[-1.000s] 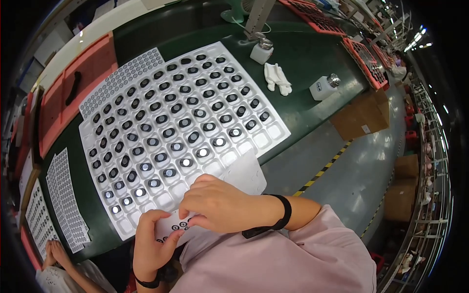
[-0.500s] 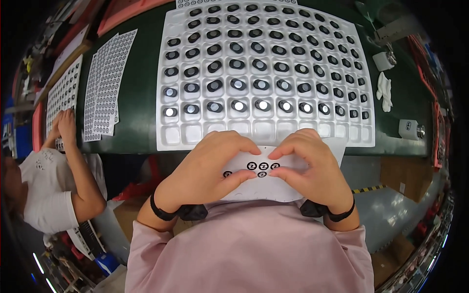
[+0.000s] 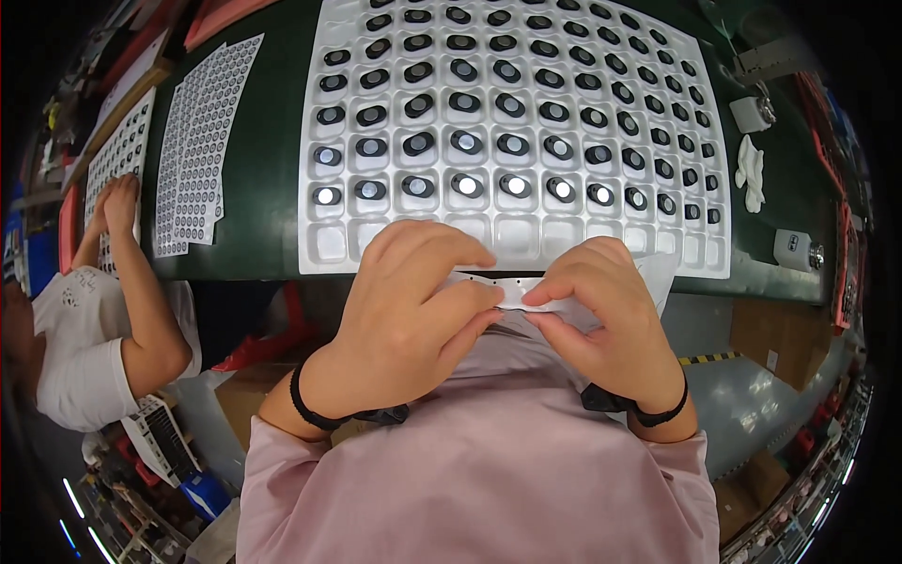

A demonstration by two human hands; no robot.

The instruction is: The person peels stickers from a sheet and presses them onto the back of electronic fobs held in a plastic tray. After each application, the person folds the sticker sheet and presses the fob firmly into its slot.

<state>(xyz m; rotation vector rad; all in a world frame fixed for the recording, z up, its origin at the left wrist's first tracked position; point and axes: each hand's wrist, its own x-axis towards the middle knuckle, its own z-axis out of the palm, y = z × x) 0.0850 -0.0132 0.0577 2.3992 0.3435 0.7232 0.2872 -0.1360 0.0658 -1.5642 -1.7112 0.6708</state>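
Observation:
Both thumbs and forefingers pinch a white sticker sheet (image 3: 514,289) in front of my chest, close to the table's front edge. My left hand (image 3: 399,324) is closed on it from the left, and my right hand (image 3: 611,324) grips it from the right. Between my fingertips the sheet is curved over, so only a narrow strip with small dark dots shows there. A loose part sticks out beyond my right hand. Just past my hands lies a white moulded tray (image 3: 327,242), with small black oval parts (image 3: 466,185) in its rows of pockets.
Printed sticker sheets (image 3: 202,150) lie on the green table (image 3: 268,188) at left. A co-worker's hands (image 3: 117,202) are over another tray farther left. On the right are a white glove (image 3: 750,174) and two small dispenser bottles (image 3: 794,249).
The sheet has been bent over, and its round black printed marks no longer show. My fingertips have moved closer together. The tray appears slightly higher in view.

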